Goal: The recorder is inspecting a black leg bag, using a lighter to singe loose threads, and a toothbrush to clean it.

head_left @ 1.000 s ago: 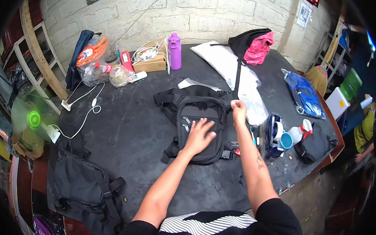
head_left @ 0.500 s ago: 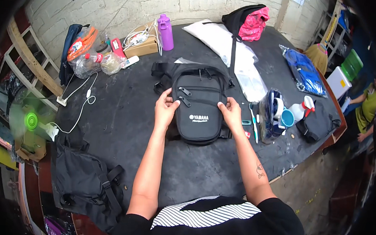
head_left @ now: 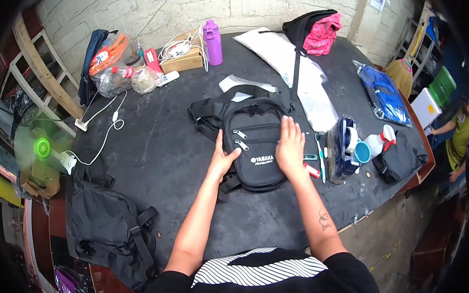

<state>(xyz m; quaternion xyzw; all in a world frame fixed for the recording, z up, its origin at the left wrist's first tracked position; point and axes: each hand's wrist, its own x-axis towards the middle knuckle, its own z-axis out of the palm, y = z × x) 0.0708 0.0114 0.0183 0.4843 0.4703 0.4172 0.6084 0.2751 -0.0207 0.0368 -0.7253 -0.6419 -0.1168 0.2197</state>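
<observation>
A small black bag (head_left: 258, 142) lies front up on the dark table, slightly slanted. Two silver zipper pulls and white lettering mark its front, and its top edge seems partly unzipped. Black straps (head_left: 207, 113) spread out from its upper left. Along the bag's left edge rests my left hand (head_left: 224, 159), thumb on the front and forefinger stretched apart from it. My right hand (head_left: 291, 148) lies with extended fingers over the right edge. Both hands are open and touch the bag without gripping it. The bag's underside is hidden.
Right of the bag are a toothbrush (head_left: 320, 159), a clear-wrapped pack (head_left: 341, 152), a blue cup (head_left: 361, 151) and a spray bottle (head_left: 379, 139). Another black bag (head_left: 108, 219) lies near left, beside a spinning green fan (head_left: 42, 148). A purple bottle (head_left: 213, 43) stands behind. A person (head_left: 458, 137) is at far right.
The bag has shifted rightward and nearer me and turned slightly. My hands have gone from gripping its sides to resting on it with fingers extended. More clear plastic shows behind it.
</observation>
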